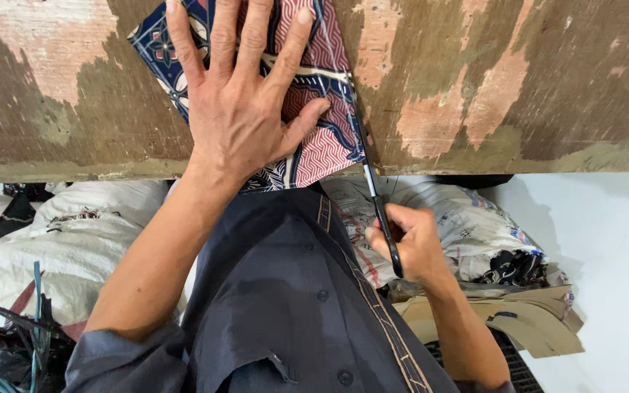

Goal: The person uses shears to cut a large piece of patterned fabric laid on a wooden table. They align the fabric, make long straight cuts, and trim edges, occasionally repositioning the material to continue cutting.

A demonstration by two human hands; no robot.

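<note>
R hand (410,244) near, below the table edge (475,164), fist closed round scissors (373,185) w/ blades running near-to-far up the right edge of patterned cloth (314,94), which L hand (238,109), fingers spread, presses flat just left.

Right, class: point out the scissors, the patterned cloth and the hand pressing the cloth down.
scissors (374,196): head view, on the shaft just above the handles.
patterned cloth (325,145): head view, on the red wavy patch near its cut edge.
left hand (236,109): head view, on the back of the hand.
</note>
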